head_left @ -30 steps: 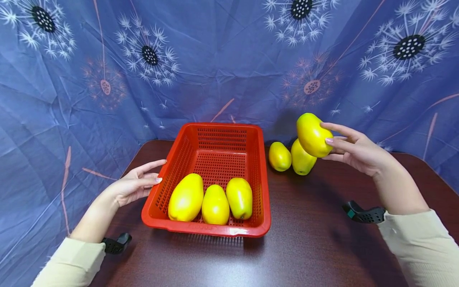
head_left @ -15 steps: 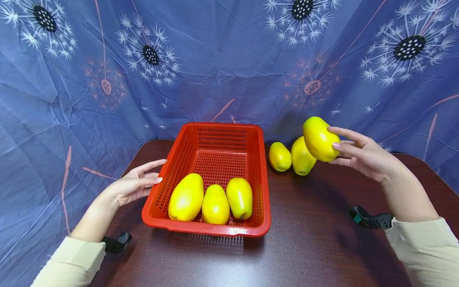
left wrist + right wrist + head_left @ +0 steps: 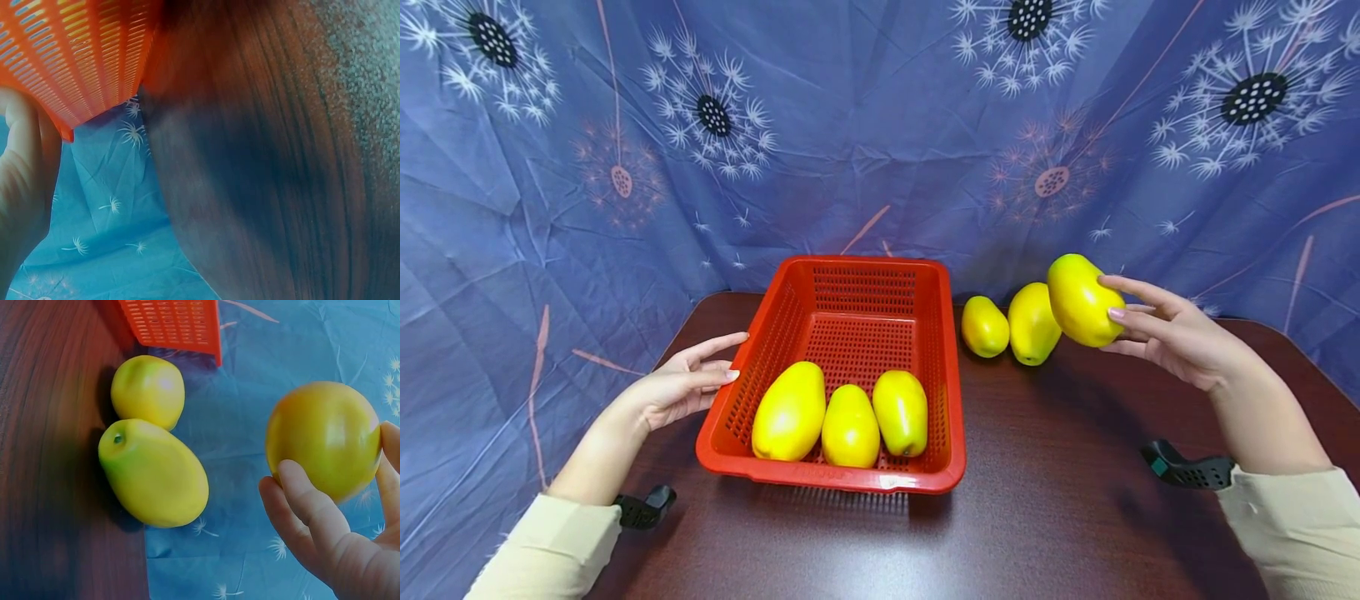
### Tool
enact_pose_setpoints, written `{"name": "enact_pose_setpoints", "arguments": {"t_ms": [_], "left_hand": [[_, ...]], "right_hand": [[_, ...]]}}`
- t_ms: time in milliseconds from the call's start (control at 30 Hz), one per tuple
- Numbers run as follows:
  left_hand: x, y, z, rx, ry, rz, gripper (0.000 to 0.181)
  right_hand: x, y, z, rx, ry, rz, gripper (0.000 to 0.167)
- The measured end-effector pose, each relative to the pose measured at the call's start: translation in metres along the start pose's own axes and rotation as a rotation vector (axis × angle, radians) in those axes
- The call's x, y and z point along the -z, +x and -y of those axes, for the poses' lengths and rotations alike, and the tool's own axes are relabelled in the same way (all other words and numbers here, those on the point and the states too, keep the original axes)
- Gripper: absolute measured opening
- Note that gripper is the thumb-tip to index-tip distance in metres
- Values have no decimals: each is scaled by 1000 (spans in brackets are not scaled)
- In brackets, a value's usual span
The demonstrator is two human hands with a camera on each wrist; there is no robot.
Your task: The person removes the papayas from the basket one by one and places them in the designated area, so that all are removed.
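My right hand [image 3: 1180, 337] holds a yellow papaya [image 3: 1084, 300] by one end, between thumb and fingers, above the table's right side. The right wrist view shows the fingertips against this papaya [image 3: 325, 440] from below and the side. Two more papayas lie beyond the basket's right side: a smaller one [image 3: 985, 327] and a larger one [image 3: 1033, 325]. With fingers extended, my left hand [image 3: 681, 387] touches the left rim of a red plastic basket [image 3: 832, 477]. Inside its near end lie three papayas: a left one [image 3: 790, 412], a middle one [image 3: 851, 427] and a right one [image 3: 901, 414].
The dark brown wooden table [image 3: 1030, 500] has rounded far corners. A blue cloth [image 3: 865, 125] printed with dandelions hangs directly behind it and along the left. Black wrist devices sit below both wrists, one at the left [image 3: 646, 508] and one at the right [image 3: 1187, 467].
My right hand has moved to the right and slightly lower with the papaya, uncovering more of the larger papaya behind it. The left hand and the basket stay in place.
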State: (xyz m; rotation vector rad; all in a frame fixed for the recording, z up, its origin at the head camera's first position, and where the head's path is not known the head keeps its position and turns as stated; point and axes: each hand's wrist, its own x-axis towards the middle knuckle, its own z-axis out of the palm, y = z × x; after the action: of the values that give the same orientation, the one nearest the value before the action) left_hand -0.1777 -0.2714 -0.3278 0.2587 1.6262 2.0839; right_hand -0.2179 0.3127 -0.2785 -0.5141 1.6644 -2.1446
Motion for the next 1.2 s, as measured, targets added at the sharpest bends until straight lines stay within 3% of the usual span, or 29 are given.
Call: {"name": "enact_pose_setpoints", "arguments": {"t_ms": [333,1200], "left_hand": [[1,0,0,2,-16,11,48],[2,1,1,-13,-19,36,49]], "right_hand": [[10,-8,-9,17,26,14,47],[34,-20,-30,8,90,-64,47]]}}
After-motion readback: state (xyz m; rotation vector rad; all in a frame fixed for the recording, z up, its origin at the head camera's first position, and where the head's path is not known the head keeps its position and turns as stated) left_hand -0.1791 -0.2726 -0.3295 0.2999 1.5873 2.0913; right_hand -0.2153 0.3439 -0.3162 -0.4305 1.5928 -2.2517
